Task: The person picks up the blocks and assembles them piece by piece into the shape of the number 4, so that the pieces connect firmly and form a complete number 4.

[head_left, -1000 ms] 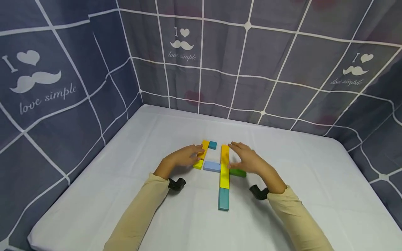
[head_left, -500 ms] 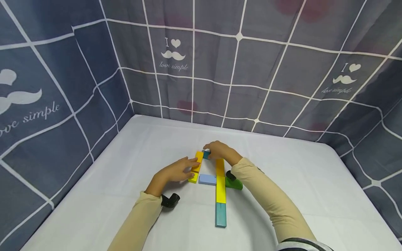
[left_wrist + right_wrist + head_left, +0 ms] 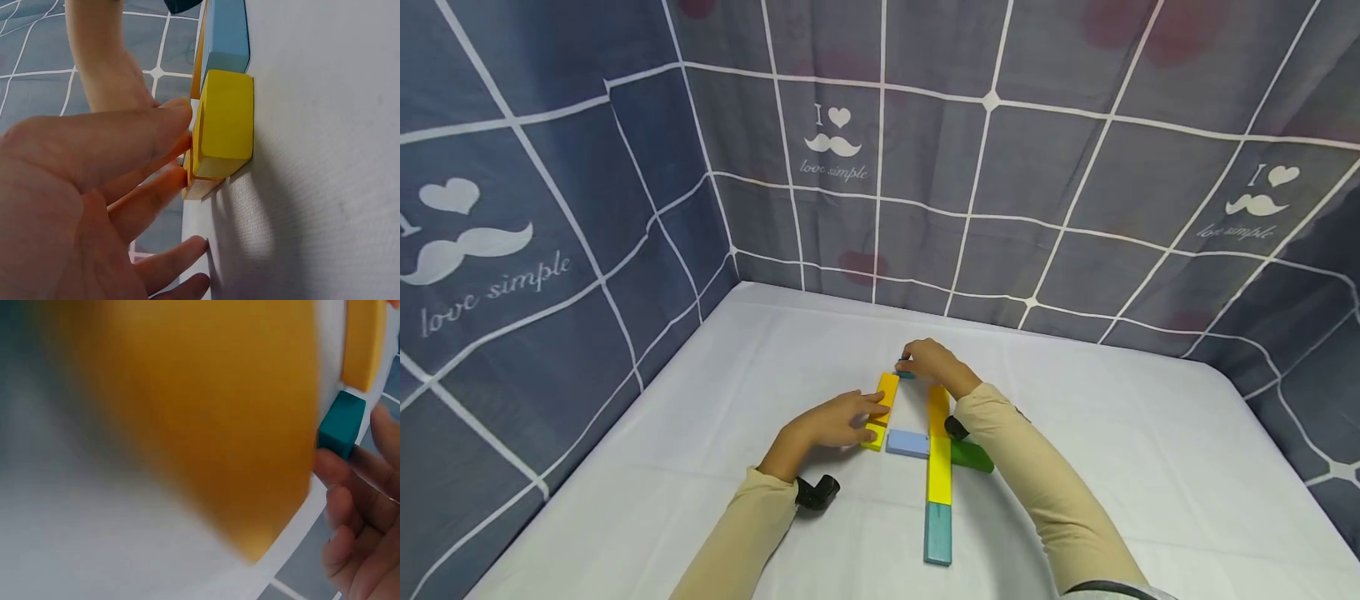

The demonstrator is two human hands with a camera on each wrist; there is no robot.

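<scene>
At the far end of the block layout my right hand (image 3: 934, 367) pinches a small teal block (image 3: 342, 422) between thumb and fingers. Its fingers partly cover the block in the head view. To the left, my left hand (image 3: 835, 421) rests its fairly straight fingers against an orange block (image 3: 890, 390) and a short yellow block (image 3: 228, 119), which lie end to end. The left thumb touches the yellow block's edge. A light blue block (image 3: 907, 444) lies just right of the yellow one.
A column of an orange block (image 3: 938, 410), a yellow block (image 3: 939, 471) and a longer teal block (image 3: 937, 533) runs towards me. A green block (image 3: 972, 456) lies on its right. All rest on a white-covered table (image 3: 790, 333), with grey checked curtains (image 3: 925, 150) behind.
My right hand has moved from beside the column to the small teal block and taken hold of it; the block now sits slightly apart from the left orange one. My left hand stays by its blocks.
</scene>
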